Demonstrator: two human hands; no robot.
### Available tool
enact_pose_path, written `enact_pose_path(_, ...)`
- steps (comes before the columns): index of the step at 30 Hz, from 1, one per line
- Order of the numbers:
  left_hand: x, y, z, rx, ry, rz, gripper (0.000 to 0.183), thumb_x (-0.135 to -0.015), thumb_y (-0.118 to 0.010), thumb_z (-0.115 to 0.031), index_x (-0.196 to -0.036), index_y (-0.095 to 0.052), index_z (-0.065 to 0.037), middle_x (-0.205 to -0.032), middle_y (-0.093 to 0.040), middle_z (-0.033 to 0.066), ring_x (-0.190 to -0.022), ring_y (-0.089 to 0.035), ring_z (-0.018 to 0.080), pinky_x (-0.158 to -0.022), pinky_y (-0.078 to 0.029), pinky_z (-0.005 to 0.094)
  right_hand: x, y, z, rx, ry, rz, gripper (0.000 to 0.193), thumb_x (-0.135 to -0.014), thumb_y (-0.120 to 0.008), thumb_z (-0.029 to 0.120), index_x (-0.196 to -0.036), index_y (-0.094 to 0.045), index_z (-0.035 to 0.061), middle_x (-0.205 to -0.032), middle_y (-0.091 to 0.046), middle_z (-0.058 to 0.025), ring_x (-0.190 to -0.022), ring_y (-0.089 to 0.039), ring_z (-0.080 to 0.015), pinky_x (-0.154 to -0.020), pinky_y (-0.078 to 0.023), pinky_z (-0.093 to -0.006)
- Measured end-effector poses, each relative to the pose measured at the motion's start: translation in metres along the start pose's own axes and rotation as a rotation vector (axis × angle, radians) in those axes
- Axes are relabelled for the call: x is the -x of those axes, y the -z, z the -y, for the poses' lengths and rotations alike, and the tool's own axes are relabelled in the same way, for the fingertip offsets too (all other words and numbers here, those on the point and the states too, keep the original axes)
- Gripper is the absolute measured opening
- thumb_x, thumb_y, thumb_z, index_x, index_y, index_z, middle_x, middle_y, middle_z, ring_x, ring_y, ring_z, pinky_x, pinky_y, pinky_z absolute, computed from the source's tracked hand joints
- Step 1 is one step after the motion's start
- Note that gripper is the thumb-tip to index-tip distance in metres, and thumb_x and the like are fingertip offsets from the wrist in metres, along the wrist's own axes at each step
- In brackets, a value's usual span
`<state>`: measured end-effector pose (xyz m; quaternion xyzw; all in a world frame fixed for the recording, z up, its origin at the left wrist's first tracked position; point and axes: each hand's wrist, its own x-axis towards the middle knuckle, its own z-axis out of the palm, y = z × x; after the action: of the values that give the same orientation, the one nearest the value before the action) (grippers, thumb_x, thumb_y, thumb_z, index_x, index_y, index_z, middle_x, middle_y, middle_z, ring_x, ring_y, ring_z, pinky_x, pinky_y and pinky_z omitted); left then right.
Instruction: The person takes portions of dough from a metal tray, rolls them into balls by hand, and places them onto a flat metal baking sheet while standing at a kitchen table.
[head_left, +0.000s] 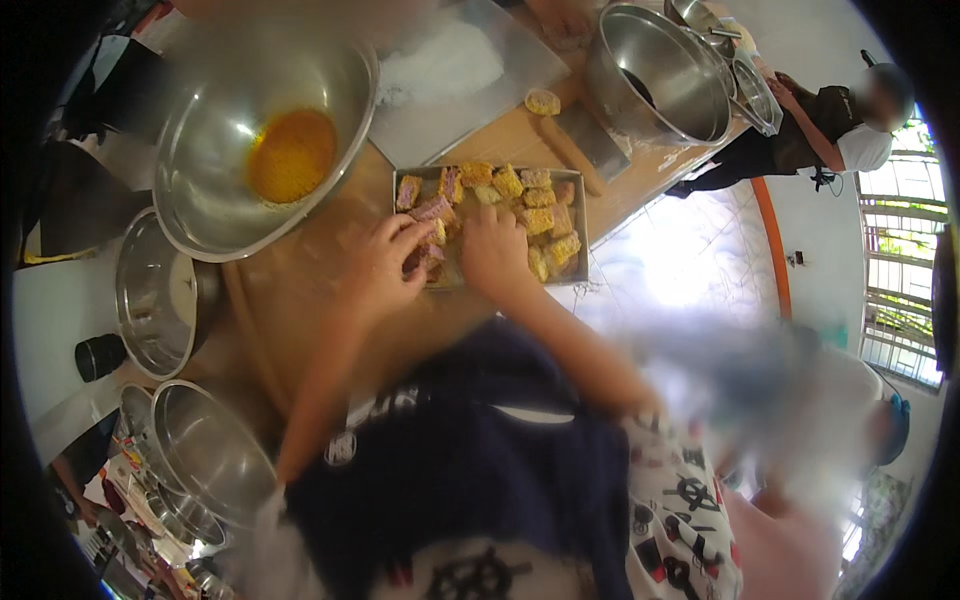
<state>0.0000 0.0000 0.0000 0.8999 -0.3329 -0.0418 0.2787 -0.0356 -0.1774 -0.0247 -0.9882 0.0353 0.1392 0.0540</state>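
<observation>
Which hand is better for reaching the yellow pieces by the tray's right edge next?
Probably the right hand: it's over the tray, nearer those yellow pieces. The left hand is at the tray's left side, farther away.

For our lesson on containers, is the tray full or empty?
Neither, just partly filled: yellow pieces lie in the tray, with bare patches of its bottom showing between some.

The hands partly hid the coated pieces in the tray. Blur covered the top of the large bowl and a person at lower right.
</observation>
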Motion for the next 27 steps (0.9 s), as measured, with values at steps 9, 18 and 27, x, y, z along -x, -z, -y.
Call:
enact_pose_path(9,-0.002,0.004,-0.003,-0.016,-0.076,-0.046,0.047,-0.067,-0.067,-0.017,-0.114,-0.06,-0.014,-0.11,-0.056,0.0064,-0.096,-0.056,0.0274,-0.082,-0.043,0.0423,0.003,-0.002,0.003,-0.025,-0.011,-0.201,0.021,-0.077,-0.054,0.018,-0.093,-0.062,0.0067,-0.099,-0.056,-0.0107,-0.093,-0.055,-0.0292,-0.076,-0.042,-0.0444)
enact_pose_path(18,-0.002,0.005,-0.009,0.017,-0.108,-0.105,0.045,-0.064,-0.068,-0.013,-0.109,-0.061,-0.011,-0.123,-0.047,0.0117,-0.105,-0.049,0.0328,-0.088,-0.041,0.0434,-0.005,-0.013,0.006,-0.132,0.035,-0.299,0.016,-0.073,-0.059,0.016,-0.086,-0.062,0.0086,-0.092,-0.058,-0.0102,-0.091,-0.058,-0.0288,-0.073,-0.043,-0.0458)
enact_pose_path(27,-0.001,-0.005,-0.008,-0.055,-0.158,-0.092,0.047,-0.064,-0.066,-0.014,-0.11,-0.061,-0.012,-0.132,-0.045,0.0103,-0.125,-0.039,0.0309,-0.096,-0.038,0.045,-0.011,-0.013,0.008,-0.288,0.105,-0.296,0.016,-0.073,-0.06,0.017,-0.086,-0.061,0.0084,-0.093,-0.058,-0.0104,-0.092,-0.057,-0.0297,-0.072,-0.043,-0.0462)
